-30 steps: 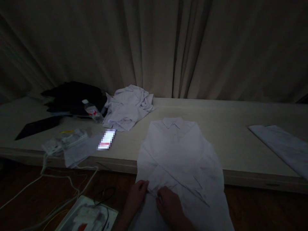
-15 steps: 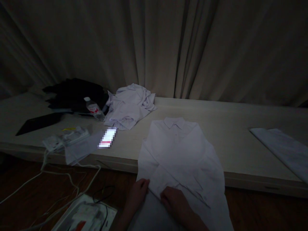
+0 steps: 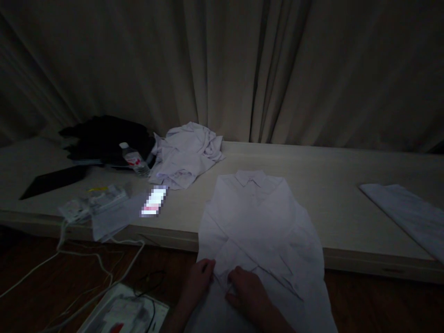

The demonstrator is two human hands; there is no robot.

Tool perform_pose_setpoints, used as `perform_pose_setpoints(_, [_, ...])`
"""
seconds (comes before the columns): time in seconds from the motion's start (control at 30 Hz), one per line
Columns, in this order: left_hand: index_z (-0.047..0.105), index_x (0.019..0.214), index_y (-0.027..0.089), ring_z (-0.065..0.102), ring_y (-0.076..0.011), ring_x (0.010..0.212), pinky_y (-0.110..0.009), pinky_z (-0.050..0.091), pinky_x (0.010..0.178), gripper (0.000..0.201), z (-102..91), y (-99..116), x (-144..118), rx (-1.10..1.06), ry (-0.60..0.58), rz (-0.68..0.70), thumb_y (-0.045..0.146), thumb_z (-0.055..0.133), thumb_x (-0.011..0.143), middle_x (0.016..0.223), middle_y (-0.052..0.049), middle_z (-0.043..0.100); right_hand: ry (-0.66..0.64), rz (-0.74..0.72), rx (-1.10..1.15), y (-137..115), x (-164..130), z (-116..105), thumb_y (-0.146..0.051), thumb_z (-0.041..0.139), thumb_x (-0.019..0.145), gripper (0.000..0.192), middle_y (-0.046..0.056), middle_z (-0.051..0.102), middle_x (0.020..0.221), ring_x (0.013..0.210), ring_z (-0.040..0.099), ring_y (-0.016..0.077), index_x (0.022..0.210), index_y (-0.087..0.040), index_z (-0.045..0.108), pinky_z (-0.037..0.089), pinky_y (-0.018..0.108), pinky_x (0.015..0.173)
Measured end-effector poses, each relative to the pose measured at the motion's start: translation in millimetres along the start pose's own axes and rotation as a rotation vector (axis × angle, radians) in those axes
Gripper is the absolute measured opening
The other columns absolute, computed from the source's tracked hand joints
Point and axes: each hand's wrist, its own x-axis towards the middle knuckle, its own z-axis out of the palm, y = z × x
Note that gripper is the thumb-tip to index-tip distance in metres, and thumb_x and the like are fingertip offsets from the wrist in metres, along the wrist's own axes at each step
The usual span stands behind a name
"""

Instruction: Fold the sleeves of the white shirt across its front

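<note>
A white collared shirt [image 3: 260, 222] lies face up on the pale table [image 3: 340, 203], collar to the far side, its lower part hanging over the near edge. Its sleeves are folded across the front. My left hand [image 3: 197, 280] pinches the sleeve cuff at the shirt's lower left. Beside it, my right hand [image 3: 244, 289] presses down on the same cuff fabric. Dim light hides the fingertips.
A crumpled white garment [image 3: 187, 155] lies at the back left, next to a water bottle [image 3: 133, 161] and dark clothing [image 3: 104, 138]. A lit phone [image 3: 153, 202], plastic packets [image 3: 95, 203] and white cables [image 3: 86, 259] sit left. Folded white cloth [image 3: 405, 212] lies right. Curtains hang behind.
My hands stay on the sleeve cuff with only small shifts; the right hand has edged slightly left toward the left hand. The view wobbles a little.
</note>
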Motion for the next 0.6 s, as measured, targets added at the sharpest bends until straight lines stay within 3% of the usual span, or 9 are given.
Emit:
perform_pose_setpoints(0.17, [0.050,0.054,0.021,0.049,-0.0145,0.047,-0.027,0.036,0.053,0.044,-1.5,1.8,-3.1,-0.010,-0.038,-0.006,0.055,0.037,0.078,0.045,0.003,0.049,0.027,0.014,0.000,2.3,-0.4,9.6,-0.024,0.056,0.078,0.013,0.000,0.061,0.092,0.081,0.059,0.0168,0.092,-0.025,0.055,0.040,0.026,0.069])
perform_pose_setpoints(0.33, [0.049,0.050,0.021,0.052,-0.0149,0.047,-0.027,0.038,0.057,0.045,-1.8,8.4,-4.4,0.014,-0.056,0.012,0.054,0.038,0.079,0.041,0.002,0.050,0.018,0.028,0.037,0.0,3.2,3.6,-0.031,0.065,0.072,0.028,0.000,0.060,0.096,0.085,0.059,0.0190,0.096,-0.025,0.053,0.041,0.027,0.069])
perform_pose_setpoints(0.47, [0.052,0.055,0.020,0.052,-0.0154,0.043,-0.027,0.039,0.054,0.045,-0.7,13.0,-5.9,-0.011,-0.087,-0.012,0.055,0.037,0.078,0.037,0.003,0.049,0.017,0.024,0.000,-1.5,5.1,4.0,-0.021,0.055,0.077,0.018,0.001,0.060,0.094,0.082,0.060,0.0168,0.095,-0.025,0.055,0.040,0.026,0.067])
perform_pose_setpoints(0.6, [0.054,0.059,0.019,0.048,-0.0141,0.037,-0.026,0.035,0.045,0.044,0.2,16.9,-6.7,-0.024,-0.096,-0.074,0.057,0.037,0.074,0.040,0.003,0.052,0.080,0.024,0.042,-2.9,5.0,10.0,-0.026,0.056,0.078,0.017,0.001,0.061,0.094,0.084,0.060,0.0171,0.094,-0.024,0.055,0.041,0.026,0.070])
